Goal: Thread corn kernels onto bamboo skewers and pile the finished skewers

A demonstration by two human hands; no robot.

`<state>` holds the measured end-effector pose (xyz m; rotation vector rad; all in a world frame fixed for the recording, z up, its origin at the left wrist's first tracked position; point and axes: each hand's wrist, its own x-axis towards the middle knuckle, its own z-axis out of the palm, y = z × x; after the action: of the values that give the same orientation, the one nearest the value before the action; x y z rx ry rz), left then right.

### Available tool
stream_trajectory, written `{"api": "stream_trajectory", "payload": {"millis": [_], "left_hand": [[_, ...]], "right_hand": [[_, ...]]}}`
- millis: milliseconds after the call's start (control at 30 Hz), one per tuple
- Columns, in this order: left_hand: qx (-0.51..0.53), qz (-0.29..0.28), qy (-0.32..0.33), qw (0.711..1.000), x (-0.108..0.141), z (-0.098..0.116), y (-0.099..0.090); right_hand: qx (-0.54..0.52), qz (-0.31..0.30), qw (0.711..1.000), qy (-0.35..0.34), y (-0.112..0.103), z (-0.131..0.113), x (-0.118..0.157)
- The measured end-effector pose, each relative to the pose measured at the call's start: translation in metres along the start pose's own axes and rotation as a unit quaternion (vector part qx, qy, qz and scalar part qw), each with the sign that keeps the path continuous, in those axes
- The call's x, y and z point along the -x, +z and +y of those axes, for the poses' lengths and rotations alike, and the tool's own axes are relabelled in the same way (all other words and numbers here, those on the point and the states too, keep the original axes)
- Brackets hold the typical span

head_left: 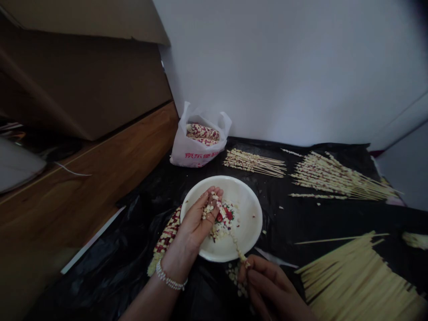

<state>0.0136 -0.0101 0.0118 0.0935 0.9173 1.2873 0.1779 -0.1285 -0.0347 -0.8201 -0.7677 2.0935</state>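
Observation:
My left hand [197, 223], a beaded bracelet at its wrist, is cupped over a white bowl [252, 214]. Corn kernels [207, 210] lie in its palm, against the curled fingers. My right hand [267, 283] pinches a skewer strung with corn kernels [237, 245] at the bowl's near right rim. The strung part reaches up over the bowl; the rest of the stick is hidden by the hand. Loose kernels and a red printed pattern show on the bowl's bottom. A partly stripped red-and-yellow corn cob [166, 240] lies left of the bowl, partly behind my left forearm.
A white plastic bag [192, 154] with corn cobs stands behind the bowl. Filled skewers form a small pile [250, 161] and a larger one [334, 178]. Bare sticks [354, 281] lie at front right on black plastic sheeting [133, 249]. A cardboard box [100, 84] stands left.

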Motion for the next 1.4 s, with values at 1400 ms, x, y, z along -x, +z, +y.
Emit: {"api": "stream_trajectory", "payload": {"millis": [1400], "left_hand": [[-0.032, 0.046, 0.062, 0.997, 0.0031, 0.0011, 0.0064]], "right_hand": [[-0.021, -0.046, 0.999, -0.013, -0.0031, 0.0039, -0.0017]]}}
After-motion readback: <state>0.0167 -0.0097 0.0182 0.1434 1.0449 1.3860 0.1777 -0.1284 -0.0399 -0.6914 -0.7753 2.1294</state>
